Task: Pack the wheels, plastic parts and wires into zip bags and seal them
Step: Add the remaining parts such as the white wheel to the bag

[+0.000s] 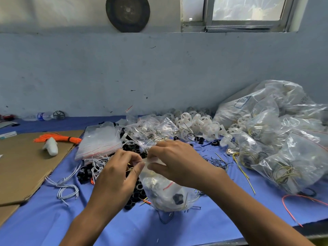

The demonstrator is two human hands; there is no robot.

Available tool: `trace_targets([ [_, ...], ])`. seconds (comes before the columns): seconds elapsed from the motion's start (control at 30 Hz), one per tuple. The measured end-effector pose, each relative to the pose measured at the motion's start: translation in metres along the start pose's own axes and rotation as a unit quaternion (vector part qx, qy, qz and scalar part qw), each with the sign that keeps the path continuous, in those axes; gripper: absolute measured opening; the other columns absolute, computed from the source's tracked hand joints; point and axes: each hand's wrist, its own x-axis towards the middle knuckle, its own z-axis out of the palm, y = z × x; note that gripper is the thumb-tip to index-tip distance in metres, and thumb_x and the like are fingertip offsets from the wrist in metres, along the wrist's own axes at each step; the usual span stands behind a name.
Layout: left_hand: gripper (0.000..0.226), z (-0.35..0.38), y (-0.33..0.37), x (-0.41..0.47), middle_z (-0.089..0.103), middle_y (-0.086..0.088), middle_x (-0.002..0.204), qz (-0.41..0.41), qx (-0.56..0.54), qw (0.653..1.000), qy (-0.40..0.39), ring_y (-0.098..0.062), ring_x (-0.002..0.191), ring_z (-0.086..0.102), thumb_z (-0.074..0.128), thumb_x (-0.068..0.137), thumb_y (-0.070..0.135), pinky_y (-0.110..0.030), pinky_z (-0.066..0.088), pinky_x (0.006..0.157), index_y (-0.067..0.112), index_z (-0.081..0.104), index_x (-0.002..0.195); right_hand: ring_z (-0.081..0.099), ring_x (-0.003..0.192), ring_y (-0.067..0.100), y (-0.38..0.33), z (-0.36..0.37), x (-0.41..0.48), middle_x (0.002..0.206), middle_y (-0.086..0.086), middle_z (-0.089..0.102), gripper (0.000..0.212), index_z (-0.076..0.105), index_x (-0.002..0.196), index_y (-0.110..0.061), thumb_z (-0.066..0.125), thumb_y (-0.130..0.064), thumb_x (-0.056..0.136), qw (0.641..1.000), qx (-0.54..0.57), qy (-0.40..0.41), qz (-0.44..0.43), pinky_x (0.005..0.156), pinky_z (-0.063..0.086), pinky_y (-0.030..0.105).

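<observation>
I saw a blue-grey wall (pixel 159 68) with a window (pixel 246 9) behind a tabletop (pixel 53 219) under blue cloth. Filled bags (pixel 284 139) were heaped at the right, and cardboard (pixel 23 166) lay at the left. White wheels (pixel 198 123) were piled by the wall. At the centre the bag (pixel 166 190) stood on the cloth, long axis near upright, mouth uppermost. The left hand (pixel 117 174) and right hand (pixel 179 160) each pinched that mouth, close together. White wires (pixel 65 189) and black parts (pixel 134 196) lay beside it.
</observation>
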Motion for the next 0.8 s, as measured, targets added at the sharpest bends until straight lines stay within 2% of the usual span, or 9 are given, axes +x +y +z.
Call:
trace_targets([
  [0.2, 0.006, 0.003, 0.004, 0.001, 0.057, 0.020, 0.091, 0.003, -0.003, 1.000, -0.006, -0.003, 0.085, 0.054, 0.066, 0.092, 0.028, -0.024, 0.042, 0.070, 0.032, 0.062, 0.091, 0.058, 0.099, 0.020, 0.007, -0.002, -0.004, 0.107, -0.005, 0.065, 0.023, 0.062, 0.109, -0.022, 0.045, -0.034, 0.101, 1.000, -0.018, 0.015, 0.013, 0.084, 0.045, 0.036],
  [0.43, 0.007, 0.005, 0.007, 0.003, 0.056, 0.021, 0.086, 0.001, -0.009, 1.000, -0.001, -0.004, 0.087, 0.054, 0.068, 0.091, 0.025, -0.029, 0.045, 0.070, 0.030, 0.064, 0.089, 0.058, 0.091, 0.018, 0.009, 0.000, -0.009, 0.100, -0.007, 0.064, 0.021, 0.062, 0.102, -0.023, 0.049, -0.038, 0.098, 1.000, -0.008, 0.026, -0.003, 0.074, 0.043, 0.033],
  [0.6, 0.013, 0.002, 0.005, 0.003, 0.058, 0.019, 0.088, -0.008, -0.021, 1.000, -0.013, -0.002, 0.088, 0.053, 0.069, 0.091, 0.020, -0.025, 0.043, 0.073, 0.031, 0.063, 0.088, 0.058, 0.085, 0.015, 0.019, 0.000, -0.015, 0.094, -0.011, 0.064, 0.015, 0.062, 0.095, -0.025, 0.051, -0.035, 0.098, 0.999, -0.001, 0.035, 0.007, 0.067, 0.046, 0.032],
  [0.7, 0.007, 0.004, 0.013, 0.006, 0.061, 0.015, 0.094, 0.015, -0.004, 1.000, -0.023, -0.009, 0.094, 0.057, 0.071, 0.090, 0.024, -0.032, 0.048, 0.081, 0.024, 0.068, 0.096, 0.058, 0.085, 0.017, 0.015, 0.004, -0.015, 0.093, -0.010, 0.064, 0.015, 0.063, 0.095, -0.025, 0.052, -0.035, 0.097, 0.999, -0.004, 0.050, -0.004, 0.066, 0.045, 0.033],
  [0.8, 0.008, 0.006, 0.018, 0.008, 0.063, 0.012, 0.094, 0.024, 0.003, 0.999, -0.025, -0.015, 0.094, 0.060, 0.071, 0.090, 0.026, -0.040, 0.050, 0.081, 0.021, 0.069, 0.096, 0.058, 0.090, 0.016, 0.016, 0.005, -0.016, 0.097, -0.009, 0.063, 0.018, 0.060, 0.101, -0.025, 0.052, -0.040, 0.097, 0.999, -0.001, 0.045, 0.001, 0.069, 0.044, 0.033],
])
